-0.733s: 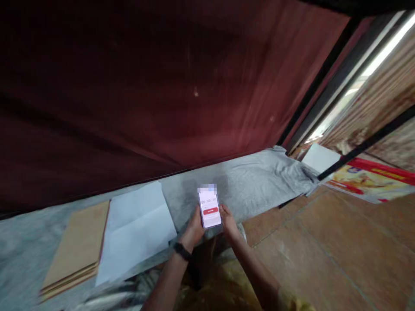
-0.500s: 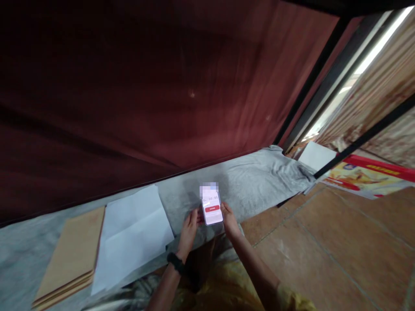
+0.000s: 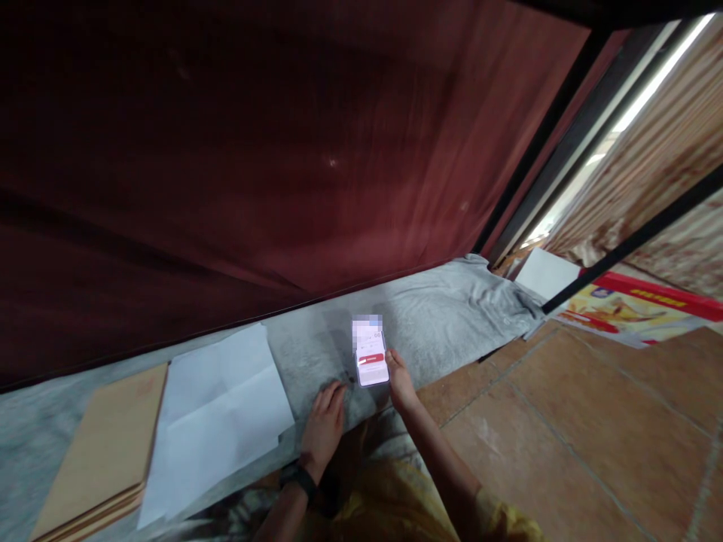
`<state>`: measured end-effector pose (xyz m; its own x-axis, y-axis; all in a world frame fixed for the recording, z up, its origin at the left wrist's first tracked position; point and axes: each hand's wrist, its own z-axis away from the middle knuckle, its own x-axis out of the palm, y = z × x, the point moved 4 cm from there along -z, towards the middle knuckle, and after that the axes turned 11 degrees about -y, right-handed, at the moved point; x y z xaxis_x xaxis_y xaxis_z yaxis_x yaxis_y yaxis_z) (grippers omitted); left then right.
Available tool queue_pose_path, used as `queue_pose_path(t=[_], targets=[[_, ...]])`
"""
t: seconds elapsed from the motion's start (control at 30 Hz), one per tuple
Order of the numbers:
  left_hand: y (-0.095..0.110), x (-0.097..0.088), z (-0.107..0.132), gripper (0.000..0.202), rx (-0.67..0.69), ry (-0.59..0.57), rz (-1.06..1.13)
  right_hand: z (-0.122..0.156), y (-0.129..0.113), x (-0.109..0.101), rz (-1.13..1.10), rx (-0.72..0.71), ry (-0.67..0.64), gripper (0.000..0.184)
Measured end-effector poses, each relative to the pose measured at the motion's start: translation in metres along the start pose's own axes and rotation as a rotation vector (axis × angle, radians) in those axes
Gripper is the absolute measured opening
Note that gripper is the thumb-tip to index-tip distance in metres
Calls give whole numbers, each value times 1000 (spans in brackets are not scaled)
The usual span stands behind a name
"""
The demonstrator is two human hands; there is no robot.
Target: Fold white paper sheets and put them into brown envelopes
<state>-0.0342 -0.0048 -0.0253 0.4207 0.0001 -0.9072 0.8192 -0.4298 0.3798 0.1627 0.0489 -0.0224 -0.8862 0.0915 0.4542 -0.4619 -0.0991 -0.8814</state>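
Observation:
A smartphone [image 3: 372,361] with a lit screen and a red button on it is gripped along its right edge by my right hand [image 3: 400,380]. The top of the screen is blurred out. Just left of the phone, apart from it, my left hand [image 3: 324,423] rests low over the grey cloth [image 3: 308,350] with its fingers stretched forward and nothing seen in them. A dark band circles the left wrist. White paper sheets [image 3: 220,421] lie on the cloth left of that hand, and a stack of brown envelopes [image 3: 105,444] lies beyond them at the far left.
A dark red curtain [image 3: 316,150] hangs behind the cloth-covered surface. To the right stand black frame bars [image 3: 621,254]. A red and yellow printed box [image 3: 633,305] and a white sheet [image 3: 547,272] lie near the tiled floor [image 3: 565,406].
My left hand has let go of the phone's left side and drawn back down and left onto the cloth. The right hand still holds the phone. The view has shifted slightly.

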Motion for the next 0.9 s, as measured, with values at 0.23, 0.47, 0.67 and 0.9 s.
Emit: queue_pose_path(t=[0.23,0.47,0.67,0.9], targets=[[2,-1,0,36,7,8,-50,0,6,-8,18,13,12,42],[2,1,0,38,-6,-8,-45,3,12,-4,4,52,-12,39],[2,2,1,38,-15,-39,-58,7,12,1,-39,53,0,38],[3,1,1,39,-15,-36,-74,8,11,2,-38,55,17,40]])
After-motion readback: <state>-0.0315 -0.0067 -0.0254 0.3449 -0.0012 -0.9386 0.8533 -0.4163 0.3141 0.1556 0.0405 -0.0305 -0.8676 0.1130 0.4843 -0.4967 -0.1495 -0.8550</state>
